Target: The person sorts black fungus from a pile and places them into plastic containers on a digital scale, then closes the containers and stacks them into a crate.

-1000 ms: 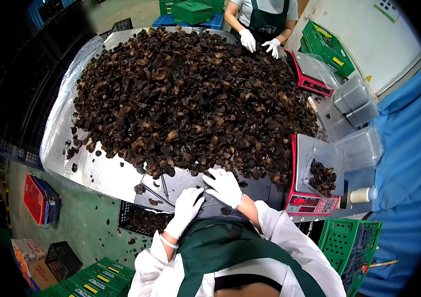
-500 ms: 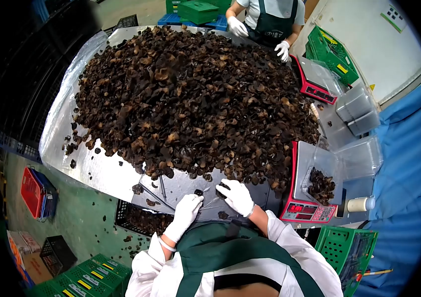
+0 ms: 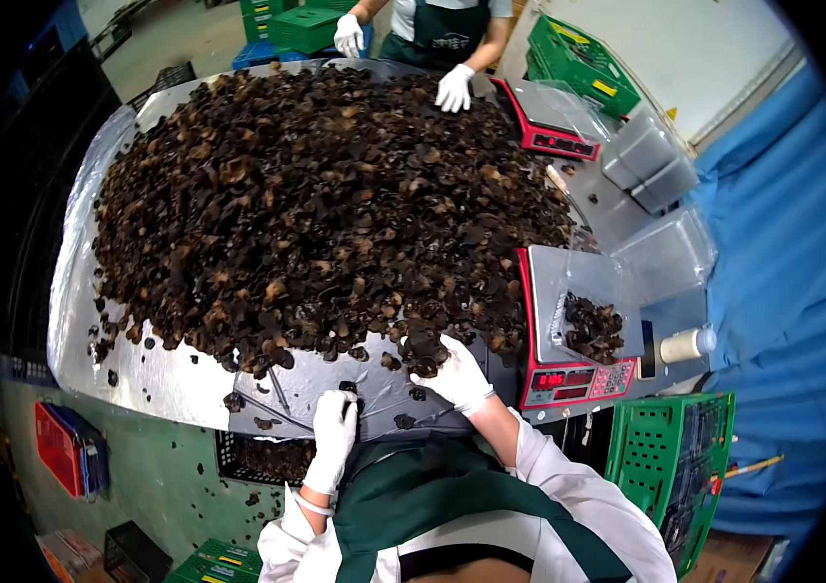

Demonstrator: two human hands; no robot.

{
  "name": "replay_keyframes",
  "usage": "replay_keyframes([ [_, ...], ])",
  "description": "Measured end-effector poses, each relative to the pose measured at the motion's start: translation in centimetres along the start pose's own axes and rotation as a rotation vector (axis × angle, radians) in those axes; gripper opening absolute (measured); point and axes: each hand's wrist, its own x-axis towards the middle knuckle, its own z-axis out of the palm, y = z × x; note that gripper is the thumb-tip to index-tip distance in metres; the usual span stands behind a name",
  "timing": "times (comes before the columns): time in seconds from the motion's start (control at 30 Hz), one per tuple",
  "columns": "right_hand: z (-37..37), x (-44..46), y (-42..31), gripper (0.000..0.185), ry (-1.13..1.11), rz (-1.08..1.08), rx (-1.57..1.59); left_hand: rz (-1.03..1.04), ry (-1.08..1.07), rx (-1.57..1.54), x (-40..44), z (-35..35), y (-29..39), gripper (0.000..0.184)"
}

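Right hand [image 3: 459, 380] — fingers curved round mushrooms [image 3: 423, 352] at the heap [image 3: 326, 214]'s near edge. Left hand [image 3: 334, 428] — at a dark scrap [image 3: 347, 387] over the desk [image 3: 175, 391]; whether gripping, cannot tell.

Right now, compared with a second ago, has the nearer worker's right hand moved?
Yes. The right hand has shifted rightward, closer to the near red scale.

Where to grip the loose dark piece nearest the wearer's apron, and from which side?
Opposite edges of the piece, likely from above: it's small and lies apart on the table, bare surface around it leaving room for the grip.
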Motion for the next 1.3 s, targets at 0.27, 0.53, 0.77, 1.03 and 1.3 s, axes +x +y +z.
replay_keyframes([
  [0.27, 1.0, -1.6, 0.3, 0.035, -0.138, -0.208, -0.016, -0.747, -0.226, -1.418, 4.3, 3.6, 5.6, 0.038],
  [0.53, 1.5, -4.2, -2.8, 0.037, 0.094, -0.829, -0.666, -0.881, -0.126, -1.731, 7.1, 9.2, 13.8, 0.053],
  [0.77, -1.5, -7.8, -10.2, 0.057, -0.017, -0.833, -0.064, -0.918, -0.201, -1.909, 8.4, 14.1, 20.4, 0.042],
  [1.03, -5.0, -15.5, -20.2, 0.066, 0.212, -1.137, -0.570, -0.549, -0.450, -1.425, 11.8, 20.4, 26.6, 0.050],
  [1.3, -8.8, -16.6, -21.6, 0.067, 0.155, -1.149, -0.662, -0.017, -0.313, -0.682, 12.2, 23.9, 25.6, 0.036],
])
